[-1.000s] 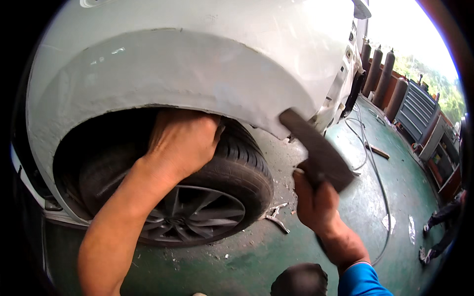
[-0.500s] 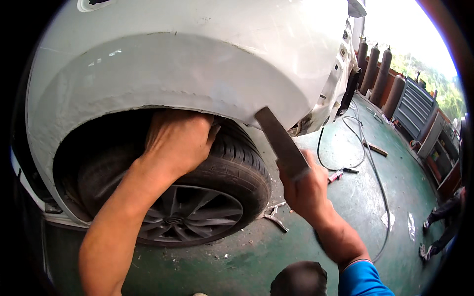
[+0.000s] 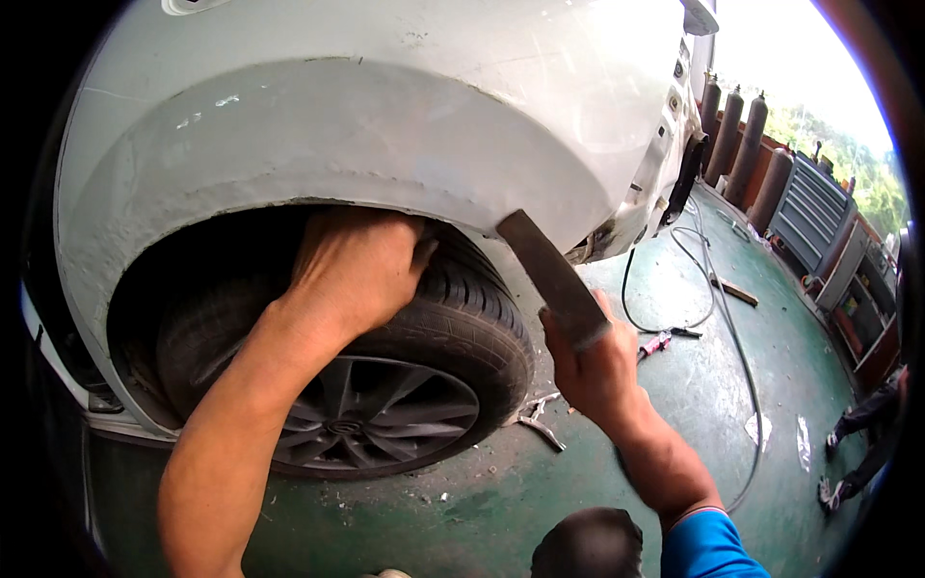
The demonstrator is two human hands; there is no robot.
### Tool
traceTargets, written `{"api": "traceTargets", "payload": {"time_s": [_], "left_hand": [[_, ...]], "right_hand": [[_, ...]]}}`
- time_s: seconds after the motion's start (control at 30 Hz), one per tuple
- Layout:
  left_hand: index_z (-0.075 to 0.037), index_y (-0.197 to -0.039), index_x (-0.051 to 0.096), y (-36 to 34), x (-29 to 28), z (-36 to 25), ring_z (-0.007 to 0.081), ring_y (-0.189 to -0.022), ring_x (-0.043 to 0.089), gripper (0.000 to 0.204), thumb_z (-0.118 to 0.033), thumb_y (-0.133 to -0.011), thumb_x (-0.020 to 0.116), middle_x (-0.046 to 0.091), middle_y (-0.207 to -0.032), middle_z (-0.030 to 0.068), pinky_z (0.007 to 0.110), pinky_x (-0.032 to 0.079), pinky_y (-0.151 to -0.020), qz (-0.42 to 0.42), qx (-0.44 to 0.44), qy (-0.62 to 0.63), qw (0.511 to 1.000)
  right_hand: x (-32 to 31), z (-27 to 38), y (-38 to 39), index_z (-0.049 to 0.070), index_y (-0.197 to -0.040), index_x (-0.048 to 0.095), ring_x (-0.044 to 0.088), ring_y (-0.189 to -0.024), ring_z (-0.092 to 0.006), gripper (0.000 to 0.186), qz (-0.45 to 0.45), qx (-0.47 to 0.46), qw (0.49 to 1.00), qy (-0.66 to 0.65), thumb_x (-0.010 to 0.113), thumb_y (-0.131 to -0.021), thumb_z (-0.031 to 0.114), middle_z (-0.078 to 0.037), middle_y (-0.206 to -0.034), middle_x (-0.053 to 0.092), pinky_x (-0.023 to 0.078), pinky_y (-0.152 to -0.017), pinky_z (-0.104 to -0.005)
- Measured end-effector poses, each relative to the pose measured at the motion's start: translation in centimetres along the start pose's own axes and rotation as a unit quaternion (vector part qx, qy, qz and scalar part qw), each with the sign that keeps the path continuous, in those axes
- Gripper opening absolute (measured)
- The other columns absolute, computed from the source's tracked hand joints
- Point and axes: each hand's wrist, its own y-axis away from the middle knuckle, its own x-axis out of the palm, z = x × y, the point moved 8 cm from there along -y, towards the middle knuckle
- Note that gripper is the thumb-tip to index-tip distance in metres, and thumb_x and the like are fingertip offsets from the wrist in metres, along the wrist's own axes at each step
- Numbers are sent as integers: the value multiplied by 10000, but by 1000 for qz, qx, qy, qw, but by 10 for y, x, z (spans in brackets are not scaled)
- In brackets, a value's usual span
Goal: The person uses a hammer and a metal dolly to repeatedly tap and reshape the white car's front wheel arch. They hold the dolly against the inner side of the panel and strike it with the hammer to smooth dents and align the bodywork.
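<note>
Over the tire (image 3: 487,337), the left hand (image 3: 356,275) hides its fingers, opening and hold unclear; right of it, the right hand (image 3: 599,371) curls fingers tightly around a hammer-like tool (image 3: 551,275).

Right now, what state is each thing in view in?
White panel, marred, rippled along its arched edge.
Left hand, partly hidden under that edge.
Metal tool, held; panel contact unclear.
Right hand, closed around metal tool.
Tire, mounted on wheel.
Hose, lying loose.
Tall cylinders, upright.
Drawer cabinet, seemingly shut.
</note>
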Motion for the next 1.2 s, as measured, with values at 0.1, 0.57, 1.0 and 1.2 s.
{"api": "traceTargets", "payload": {"time_s": [0.1, 0.57, 1.0, 1.2], "left_hand": [[10, -1092, 692, 0, -2, 1, 445, -991, 617, 316, -226, -882, 670, 677, -1052, 234, 480, 482, -906, -9, 1, 2, 1000], [19, -1076, 691, 2, 0, -3, 452, -970, 624, 314, -235, -897, 652, 674, -1027, 248, 486, 496, -888, 5, -28, 1, 1000], [29, -956, 717, -2, 6, -18, 422, -836, 663, 227, -175, -865, 677, 689, -903, 239, 484, 528, -800, -3, 23, -80, 997], [26, -964, 719, -4, 7, -19, 428, -876, 653, 250, -202, -884, 654, 690, -924, 237, 491, 502, -856, 4, 35, -76, 996]], "right_hand": [[-10, 8, 3, 0, -942, 598, 646, -657, -377, 209, -20, -17, 997, -68, 723, -788, 66, -171, -722, 626, 490, -538, -414], [-2, 6, -3, 6, -947, 627, 604, -601, -323, 104, 22, -61, 998, 3, 662, -849, 17, -140, -752, 598, 460, -531, -361], [-22, -3, 21, 18, -1026, 656, 614, -583, -317, 177, -13, 2, 997, -74, 705, -863, 65, -154, -765, 605, 473, -525, -396], [-1, -17, 18, -4, -1069, 589, 634, -569, -354, 343, -3, -35, 999, 31, 735, -763, 46, -150, -710, 627, 496, -520, -407]]}}
